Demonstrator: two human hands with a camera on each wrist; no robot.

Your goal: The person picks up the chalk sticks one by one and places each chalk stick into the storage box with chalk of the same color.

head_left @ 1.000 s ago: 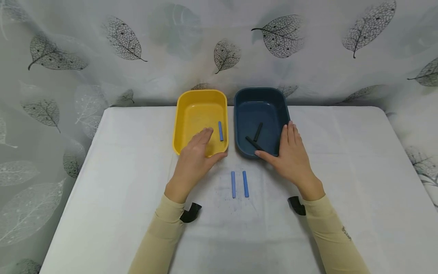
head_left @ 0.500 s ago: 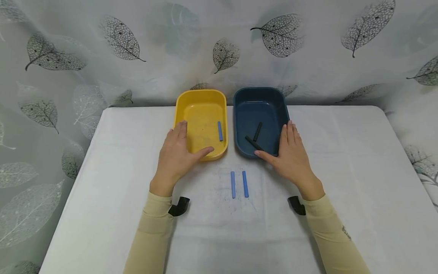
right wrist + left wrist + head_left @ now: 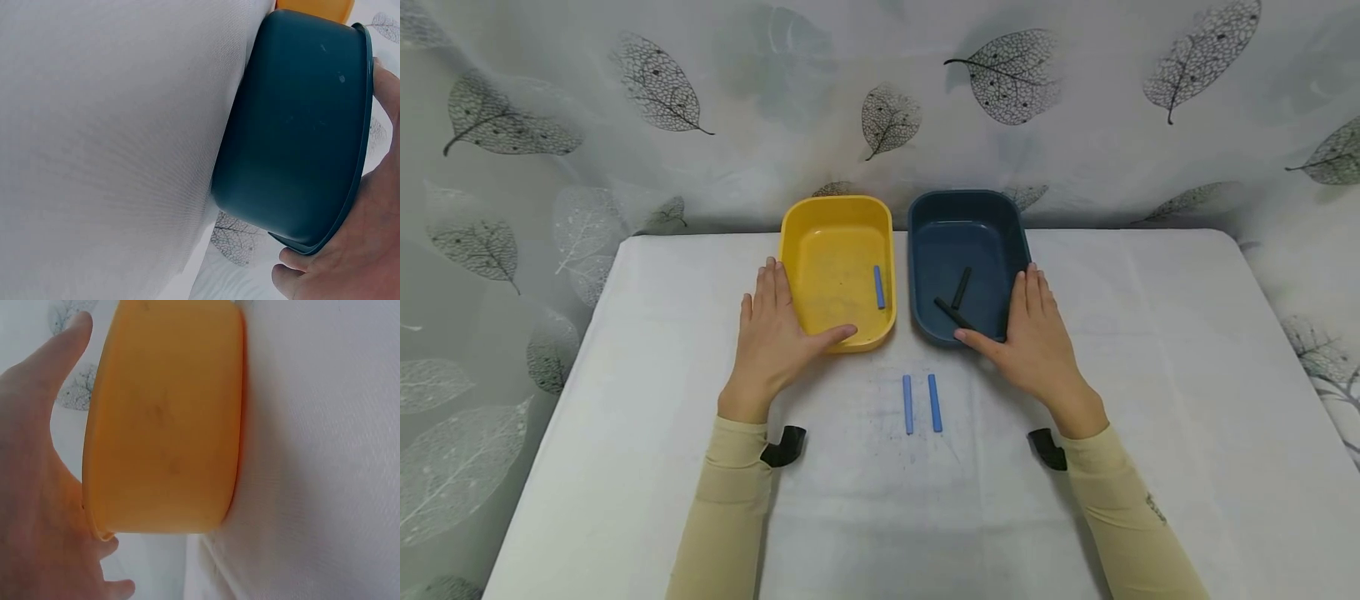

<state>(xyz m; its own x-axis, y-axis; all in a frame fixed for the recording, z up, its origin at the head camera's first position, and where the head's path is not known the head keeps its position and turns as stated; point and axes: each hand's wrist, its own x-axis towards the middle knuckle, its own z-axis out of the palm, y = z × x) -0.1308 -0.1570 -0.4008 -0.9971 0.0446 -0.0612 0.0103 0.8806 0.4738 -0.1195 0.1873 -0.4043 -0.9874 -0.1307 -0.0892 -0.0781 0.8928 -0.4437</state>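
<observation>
Yellow bin point(image 3: 838, 254) sits ahead and to the right of left hand point(image 3: 767, 333); navy bin point(image 3: 970, 242) sits ahead and to the left of right hand point(image 3: 1037, 346). Both bins run lengthwise away from the person, side by side, small gap. Each hand nearest its own bin: hands well apart, fingers straight along the outer rim, thumb over the near edge, not clamped. Two blue sticks point(image 3: 907, 404) lie on the table point(image 3: 625, 417) between the forearms, pointing away too; right thumb slightly nearer. Versus a second ago: left hand has shifted outward from over the yellow bin to its left side; right hand and sticks unchanged.
</observation>
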